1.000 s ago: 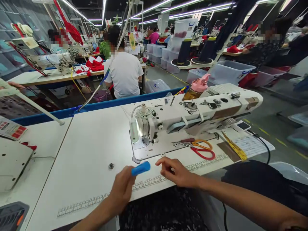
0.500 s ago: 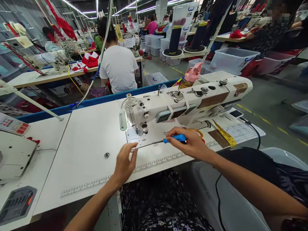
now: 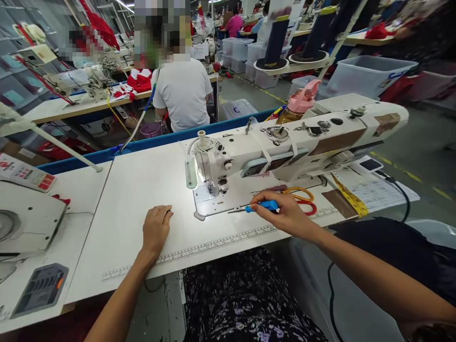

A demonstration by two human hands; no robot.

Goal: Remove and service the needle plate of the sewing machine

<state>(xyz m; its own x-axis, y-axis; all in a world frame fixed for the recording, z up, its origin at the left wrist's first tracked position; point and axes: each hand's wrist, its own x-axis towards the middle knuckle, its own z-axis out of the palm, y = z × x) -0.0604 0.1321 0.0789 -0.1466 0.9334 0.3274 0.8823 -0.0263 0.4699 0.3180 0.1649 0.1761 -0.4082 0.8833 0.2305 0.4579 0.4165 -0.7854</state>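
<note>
- The right hand (image 3: 285,214) has its grip closed round the blue plastic handle of a thin metal-shafted screwdriver (image 3: 261,206), held nearly level just above the white desk (image 3: 135,190).
- The screwdriver's shaft points left, its tip over the front edge of the steel needle plate (image 3: 213,205) of the white industrial sewing machine (image 3: 295,145), which stands along the desk's far right part.
- The left hand (image 3: 155,230) lies palm down on the desk, left of the needle plate and close to the near edge; its fingertips pinch a small dark part (image 3: 168,211), too small to make out, so the grip is narrow.
- A printed ruler strip (image 3: 213,244) runs along the desk's near edge, between the two hands.
- Scissors with red and orange handles (image 3: 302,199) lie just behind the right hand, under the machine's arm.
- A yellow measuring tape (image 3: 351,199) lies towards the right edge of the desk.
- A person in a white shirt (image 3: 183,95) sits at the next bench beyond the far edge.
</note>
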